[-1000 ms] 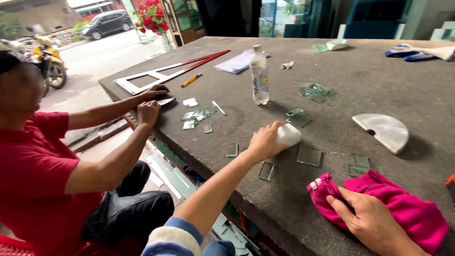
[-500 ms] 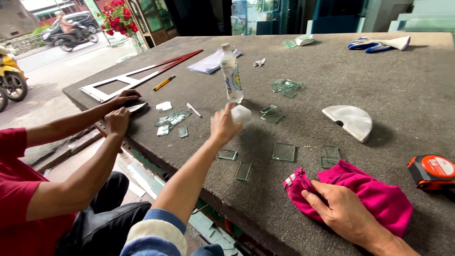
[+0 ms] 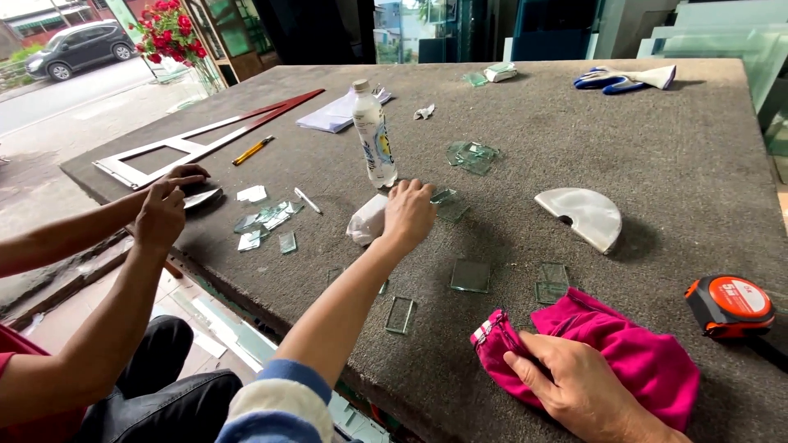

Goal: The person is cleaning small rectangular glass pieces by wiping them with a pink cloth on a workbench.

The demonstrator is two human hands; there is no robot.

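Left hand [image 3: 408,215] lies knuckles-up on the grey surface [image 3: 657,139], fingers curled over a crumpled white tissue [image 3: 367,221]; the wad shows at the thumb side, so the grip is closed lightly on it. The tissue sits just beside the foot of an upright plastic bottle [image 3: 374,134] and near a small glass piece [image 3: 449,205].

Right hand [image 3: 579,385] is pressed flat on a pink cloth [image 3: 632,353] at the near edge, fingers spread, grip released, pinning the cloth and not clasping it.

Handling judgement: the tissue is very light, soft and crushable; a pinch anywhere on the wad will do. The cloth is limp and should gather best from a bunched fold. The glass squares [image 3: 471,276] lying between the 2 hands look thin, brittle and sharp-edged; they are best taken by opposite edges.

An orange tape measure [image 3: 729,305] lies to the right. Another person's hands [image 3: 164,205] work at the far left edge.
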